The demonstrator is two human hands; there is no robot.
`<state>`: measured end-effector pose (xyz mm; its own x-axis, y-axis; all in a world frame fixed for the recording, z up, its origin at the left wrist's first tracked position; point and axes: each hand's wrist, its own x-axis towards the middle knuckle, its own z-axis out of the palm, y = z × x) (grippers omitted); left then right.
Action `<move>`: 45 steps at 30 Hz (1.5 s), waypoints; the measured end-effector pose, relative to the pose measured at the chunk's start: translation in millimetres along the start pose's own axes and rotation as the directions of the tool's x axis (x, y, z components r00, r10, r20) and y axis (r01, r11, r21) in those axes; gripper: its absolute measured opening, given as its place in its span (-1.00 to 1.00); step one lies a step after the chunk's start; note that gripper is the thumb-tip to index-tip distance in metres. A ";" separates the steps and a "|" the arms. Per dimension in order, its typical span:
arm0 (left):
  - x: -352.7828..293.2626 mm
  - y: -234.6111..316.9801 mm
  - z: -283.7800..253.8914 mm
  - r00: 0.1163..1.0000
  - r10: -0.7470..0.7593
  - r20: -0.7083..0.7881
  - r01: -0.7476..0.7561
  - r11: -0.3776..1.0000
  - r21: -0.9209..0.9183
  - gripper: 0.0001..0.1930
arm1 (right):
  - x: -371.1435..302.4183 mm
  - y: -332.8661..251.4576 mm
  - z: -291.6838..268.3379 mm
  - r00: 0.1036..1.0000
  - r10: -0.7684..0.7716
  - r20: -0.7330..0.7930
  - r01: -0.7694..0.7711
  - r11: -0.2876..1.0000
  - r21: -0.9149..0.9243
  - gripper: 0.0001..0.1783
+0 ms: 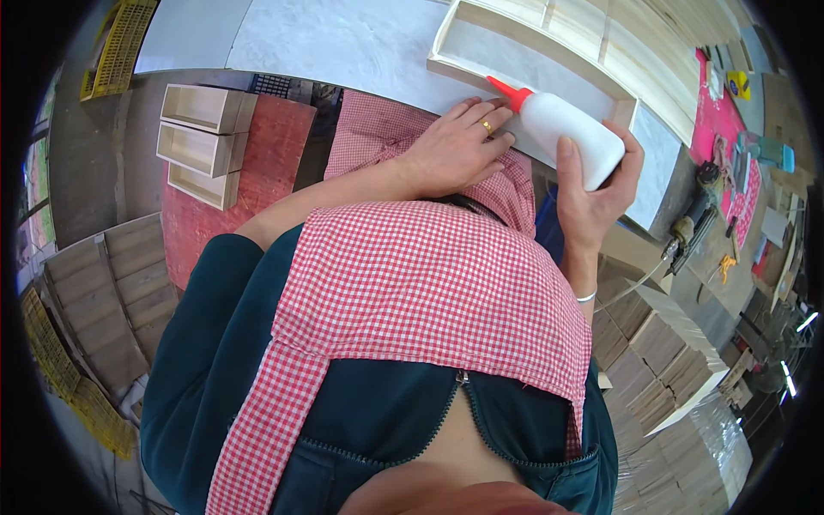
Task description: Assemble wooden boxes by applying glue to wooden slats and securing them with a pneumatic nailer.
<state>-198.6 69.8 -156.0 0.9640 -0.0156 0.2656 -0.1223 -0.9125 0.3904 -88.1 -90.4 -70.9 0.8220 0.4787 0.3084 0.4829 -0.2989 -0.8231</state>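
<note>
In my right hand (pixel 605 193) is a white squeeze bottle (pixel 573 133) with a red pointed nozzle, lying tilted with its tip to the upper left. Just beyond the bottle, a shallow rectangular frame of pale wood (pixel 462 70) rests on the table (pixel 322 43); the red tip lies over or against its near wall. My left hand (pixel 459 148) is open, fingers stretched out beside the nozzle at the table's near edge. No object shows in it. Whether its fingertips touch the frame's wall is hard to make out.
Three small wooden boxes (pixel 199 146) sit on a red board (pixel 270 142) at the left. Pale wooden panels (pixel 652 56) lie beyond the frame. Stacked wood pieces (pixel 657 365) stand low on the right. Tools (pixel 693 219) lie on a bench at far right, and a yellow crate (pixel 120 47) is far left.
</note>
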 end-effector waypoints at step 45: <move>-2.2 4.6 -20.4 0.999 -0.045 0.013 0.047 0.990 -0.131 -0.63 | 63.4 111.1 -126.4 0.745 0.204 -0.635 -0.227 0.973 0.046 -0.50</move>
<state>-206.0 73.9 -136.8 0.9715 0.0203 0.2362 -0.1072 -0.8508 0.5144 55.8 -197.7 -82.5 0.9028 -0.2280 0.3647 0.2694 -0.3612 -0.8927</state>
